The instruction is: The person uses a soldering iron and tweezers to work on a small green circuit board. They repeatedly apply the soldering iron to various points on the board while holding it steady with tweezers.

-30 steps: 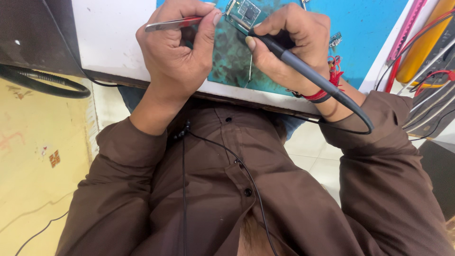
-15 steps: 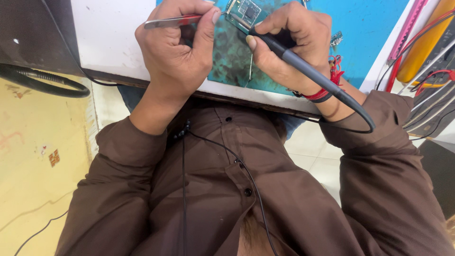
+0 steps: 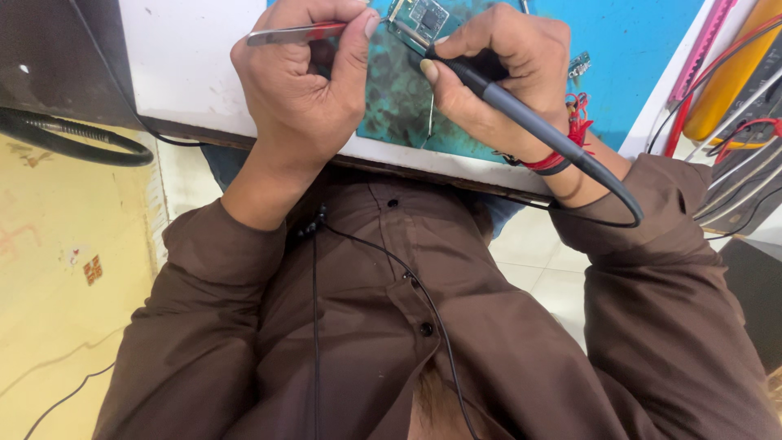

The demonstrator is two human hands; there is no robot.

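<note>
Steel tweezers (image 3: 297, 33) in left hand (image 3: 301, 85); right hand (image 3: 505, 69) grips soldering iron (image 3: 521, 114).

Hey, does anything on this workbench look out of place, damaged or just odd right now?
Only the blue-green work mat: it is blotchy and darkly stained beneath the small circuit board. The left hand grips tweezers, and the right hand a soldering iron; nothing looks spilled or askew.
</note>
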